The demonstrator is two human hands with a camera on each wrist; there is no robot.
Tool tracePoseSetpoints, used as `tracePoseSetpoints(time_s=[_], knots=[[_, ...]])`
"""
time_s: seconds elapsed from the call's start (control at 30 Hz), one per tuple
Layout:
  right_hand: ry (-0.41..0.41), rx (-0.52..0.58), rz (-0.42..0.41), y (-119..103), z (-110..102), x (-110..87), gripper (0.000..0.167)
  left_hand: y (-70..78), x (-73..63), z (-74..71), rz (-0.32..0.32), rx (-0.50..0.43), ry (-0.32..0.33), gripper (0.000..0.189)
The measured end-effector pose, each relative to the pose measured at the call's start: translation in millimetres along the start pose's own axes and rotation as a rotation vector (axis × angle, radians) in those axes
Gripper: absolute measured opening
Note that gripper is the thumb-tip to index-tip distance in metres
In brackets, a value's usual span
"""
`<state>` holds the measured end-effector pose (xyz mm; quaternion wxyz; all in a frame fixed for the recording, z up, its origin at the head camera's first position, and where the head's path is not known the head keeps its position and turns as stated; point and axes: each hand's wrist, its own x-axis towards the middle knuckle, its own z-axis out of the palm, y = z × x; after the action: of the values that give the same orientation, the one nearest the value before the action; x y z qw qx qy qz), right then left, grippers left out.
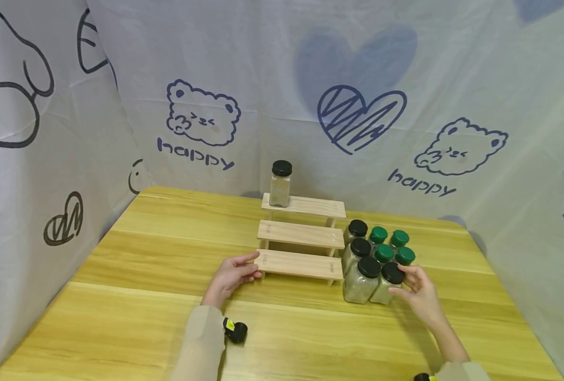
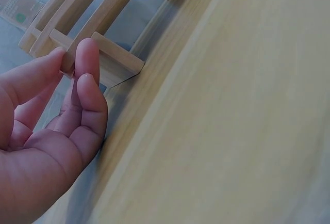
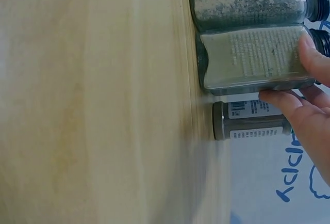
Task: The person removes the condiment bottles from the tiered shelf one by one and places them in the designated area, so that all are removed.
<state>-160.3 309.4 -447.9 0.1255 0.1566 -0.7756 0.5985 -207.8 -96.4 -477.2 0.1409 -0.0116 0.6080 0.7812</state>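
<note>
A three-tier wooden display rack stands mid-table. My left hand pinches the left end of its lowest step between thumb and fingertips. To the rack's right, my right hand grips a square spice jar with a black cap near its top, thumb on one face and fingers along the side. That jar stands at the front right of a group, beside another black-capped jar with speckled contents. One more black-capped jar stands on the left of the top step.
Behind the gripped jar stand several jars with green caps and two more black-capped jars, packed close to the rack's right end. A printed cloth hangs behind and beside the wooden table.
</note>
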Motion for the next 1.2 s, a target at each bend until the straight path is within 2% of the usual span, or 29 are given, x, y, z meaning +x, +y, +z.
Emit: tracePoseSetpoints(time_s=[0.27, 0.37, 0.53, 0.6, 0.7, 0.9, 1.07, 1.2], knots=[[-0.023, 0.064, -0.038, -0.8, -0.6, -2.3, 0.044, -1.9, 1.4, -0.6, 0.000, -0.004, -0.005, 0.042], [-0.030, 0.081, -0.061, 6.5, -5.1, -2.8, 0.045, -2.6, 1.3, -0.5, 0.001, -0.004, -0.006, 0.042], [0.016, 0.107, -0.095, 51.1, -26.7, -2.3, 0.044, -2.7, 1.0, -0.5, 0.000, -0.007, -0.009, 0.043], [0.063, 0.085, -0.076, 68.4, -35.4, -2.7, 0.042, -2.6, 1.2, -0.8, 0.002, -0.006, -0.011, 0.043], [0.108, 0.060, -0.044, 80.6, -44.3, -4.3, 0.037, -2.4, 1.5, -0.8, 0.000, -0.005, -0.013, 0.043], [0.130, 0.019, -0.056, 83.3, -55.0, -7.0, 0.033, -1.4, 0.9, -1.1, 0.002, -0.008, -0.019, 0.043], [0.113, -0.058, -0.032, 85.3, -61.4, -8.4, 0.034, -1.5, 1.5, -1.1, 0.001, -0.012, -0.016, 0.042], [0.089, -0.079, -0.036, 84.2, -61.0, -9.8, 0.032, -1.5, 1.2, -0.6, -0.004, -0.009, -0.008, 0.042]])
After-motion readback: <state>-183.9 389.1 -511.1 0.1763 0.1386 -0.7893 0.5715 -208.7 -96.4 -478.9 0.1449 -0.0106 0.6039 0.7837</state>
